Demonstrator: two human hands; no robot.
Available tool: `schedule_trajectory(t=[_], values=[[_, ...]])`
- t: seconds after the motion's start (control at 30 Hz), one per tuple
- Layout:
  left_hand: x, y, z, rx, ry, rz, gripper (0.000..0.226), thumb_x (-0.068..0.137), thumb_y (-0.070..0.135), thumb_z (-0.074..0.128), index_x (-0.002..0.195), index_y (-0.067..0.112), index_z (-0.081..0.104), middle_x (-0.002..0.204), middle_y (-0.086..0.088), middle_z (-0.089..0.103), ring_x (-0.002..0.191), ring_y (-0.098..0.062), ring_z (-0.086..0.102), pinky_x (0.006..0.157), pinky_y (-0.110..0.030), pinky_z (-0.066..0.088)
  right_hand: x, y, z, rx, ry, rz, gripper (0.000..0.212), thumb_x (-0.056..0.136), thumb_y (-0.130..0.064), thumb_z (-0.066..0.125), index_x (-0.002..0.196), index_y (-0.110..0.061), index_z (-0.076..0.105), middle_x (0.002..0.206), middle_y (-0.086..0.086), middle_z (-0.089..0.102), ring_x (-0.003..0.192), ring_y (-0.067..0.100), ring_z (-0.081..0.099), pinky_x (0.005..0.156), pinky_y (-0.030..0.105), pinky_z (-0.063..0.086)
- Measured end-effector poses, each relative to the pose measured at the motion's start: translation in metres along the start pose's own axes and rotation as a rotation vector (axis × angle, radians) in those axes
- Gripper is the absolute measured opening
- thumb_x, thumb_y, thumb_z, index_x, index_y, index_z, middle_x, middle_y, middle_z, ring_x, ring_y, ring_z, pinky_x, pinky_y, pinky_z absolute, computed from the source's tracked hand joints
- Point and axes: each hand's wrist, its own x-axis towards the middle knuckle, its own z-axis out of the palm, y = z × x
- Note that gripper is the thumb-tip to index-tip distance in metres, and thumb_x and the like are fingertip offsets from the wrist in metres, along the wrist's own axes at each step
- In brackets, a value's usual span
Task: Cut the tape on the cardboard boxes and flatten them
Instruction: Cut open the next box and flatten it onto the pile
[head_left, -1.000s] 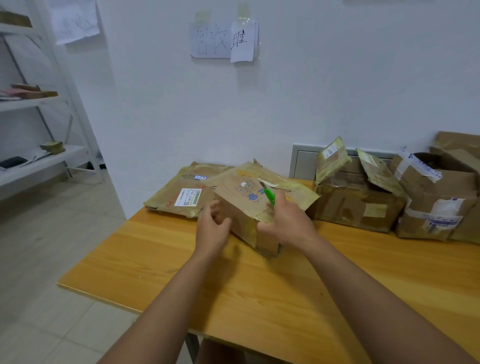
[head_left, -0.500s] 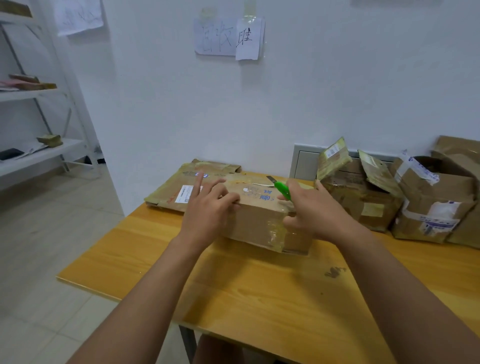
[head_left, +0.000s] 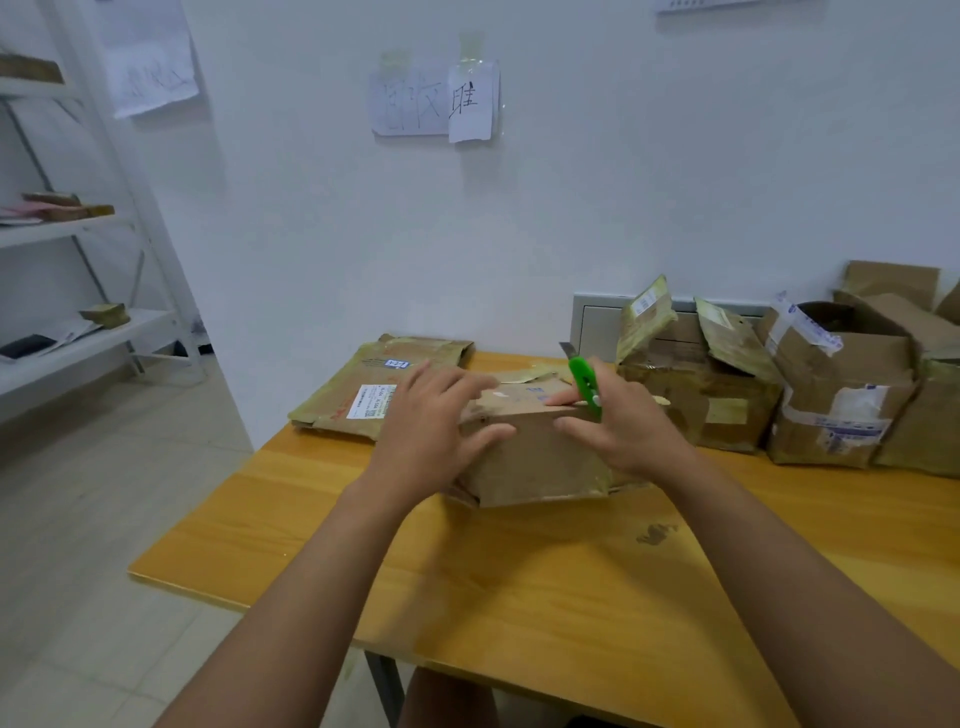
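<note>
A small brown cardboard box (head_left: 535, 457) lies on the wooden table (head_left: 519, 582) in front of me. My left hand (head_left: 431, 426) rests on its left end, fingers spread over the top and thumb on the front face. My right hand (head_left: 623, 421) presses on the right end and holds a green utility knife (head_left: 584, 382) between thumb and palm, blade pointing away from me. A flattened box (head_left: 363, 389) lies behind my left hand.
Several opened, unflattened boxes (head_left: 696, 395) (head_left: 841, 395) stand along the wall at the right. A white shelf unit (head_left: 78, 332) stands on the floor at the left. The table's left edge drops off near the flattened box. A dark stain (head_left: 655, 533) marks the tabletop.
The box was tilted up on edge a second ago; now it lies flat with both hands on top. My hands have moved closer together over it.
</note>
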Motion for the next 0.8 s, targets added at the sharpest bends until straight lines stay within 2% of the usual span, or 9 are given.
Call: schedule_trajectory(t=[0.07, 0.13, 0.23, 0.3, 0.4, 0.53, 0.63, 0.7, 0.8], values=[[-0.001, -0.008, -0.008, -0.247, -0.189, -0.171, 0.074, 0.072, 0.057, 0.077, 0.137, 0.039, 0.049, 0.131, 0.018, 0.052, 0.124, -0.003, 0.039, 0.103, -0.028, 0.032, -0.005, 0.009, -0.006, 0.079, 0.026, 0.016, 0.035, 0.085, -0.019, 0.074, 0.108, -0.025, 0.048, 0.101, -0.019, 0.067, 0.098, 0.01, 0.061, 0.079, 0.029, 0.05], [-0.001, -0.01, -0.007, -0.395, -0.26, -0.221, 0.071, 0.07, 0.051, 0.081, 0.134, 0.045, 0.051, 0.136, 0.026, 0.046, 0.132, -0.002, 0.035, 0.108, -0.034, 0.036, -0.007, 0.017, -0.01, 0.128, 0.044, 0.041, 0.036, 0.085, -0.019, 0.074, 0.111, -0.021, 0.05, 0.103, -0.016, 0.069, 0.1, 0.009, 0.061, 0.08, 0.028, 0.051], [0.002, -0.005, 0.006, -0.388, -0.213, -0.168, 0.042, 0.08, 0.037, 0.079, 0.119, 0.031, 0.066, 0.116, 0.031, 0.054, 0.118, -0.013, 0.049, 0.101, -0.045, 0.044, -0.006, 0.021, -0.014, 0.096, 0.033, 0.057, 0.041, 0.085, -0.022, 0.074, 0.115, -0.023, 0.047, 0.111, -0.012, 0.067, 0.109, 0.012, 0.058, 0.091, 0.039, 0.051], [0.006, 0.002, 0.014, -0.294, -0.115, -0.113, 0.024, 0.085, 0.015, 0.073, 0.108, 0.022, 0.069, 0.103, 0.023, 0.058, 0.105, -0.016, 0.055, 0.095, -0.047, 0.047, -0.007, 0.016, -0.012, 0.025, 0.011, 0.04, 0.045, 0.083, -0.03, 0.074, 0.115, -0.03, 0.043, 0.122, -0.009, 0.061, 0.118, 0.014, 0.052, 0.096, 0.039, 0.048], [0.015, 0.016, 0.023, -0.164, -0.019, -0.066, 0.025, 0.082, 0.0, 0.066, 0.099, 0.018, 0.071, 0.099, 0.007, 0.066, 0.095, -0.023, 0.06, 0.081, -0.043, 0.051, -0.006, 0.006, 0.004, -0.085, -0.037, -0.021, 0.051, 0.084, -0.036, 0.072, 0.122, -0.026, 0.042, 0.128, -0.005, 0.056, 0.114, 0.015, 0.052, 0.091, 0.036, 0.049], [0.023, 0.032, 0.034, -0.131, 0.019, -0.068, 0.018, 0.084, 0.012, 0.069, 0.101, 0.018, 0.068, 0.103, 0.0, 0.068, 0.1, -0.023, 0.059, 0.085, -0.035, 0.044, -0.001, 0.011, 0.014, -0.025, 0.166, -0.033, 0.035, 0.087, -0.013, 0.067, 0.116, -0.012, 0.048, 0.093, -0.01, 0.059, 0.087, 0.018, 0.056, 0.067, 0.03, 0.044], [0.015, 0.031, 0.046, -0.173, 0.172, -0.242, 0.039, 0.083, 0.025, 0.075, 0.115, 0.016, 0.056, 0.114, -0.003, 0.053, 0.106, -0.019, 0.047, 0.085, -0.029, 0.039, 0.0, 0.021, 0.013, 0.045, 0.274, -0.027, 0.026, 0.087, -0.009, 0.066, 0.106, -0.015, 0.049, 0.097, -0.005, 0.068, 0.075, 0.012, 0.055, 0.059, 0.023, 0.041], [0.005, 0.029, 0.051, -0.218, 0.28, -0.342, 0.033, 0.085, 0.03, 0.072, 0.106, 0.015, 0.052, 0.104, 0.001, 0.049, 0.098, -0.018, 0.046, 0.079, -0.028, 0.042, 0.0, 0.028, 0.011, 0.112, 0.34, 0.015, 0.024, 0.088, -0.012, 0.067, 0.106, -0.015, 0.05, 0.094, -0.01, 0.067, 0.08, 0.014, 0.058, 0.061, 0.028, 0.05], [-0.001, 0.029, 0.051, -0.261, 0.126, -0.406, 0.031, 0.087, 0.049, 0.057, 0.096, 0.02, 0.06, 0.092, 0.008, 0.057, 0.089, -0.013, 0.056, 0.077, -0.036, 0.049, 0.0, 0.029, 0.006, 0.261, 0.429, 0.086, 0.029, 0.087, -0.022, 0.073, 0.103, -0.018, 0.049, 0.087, -0.008, 0.06, 0.079, 0.007, 0.057, 0.056, 0.017, 0.047]])
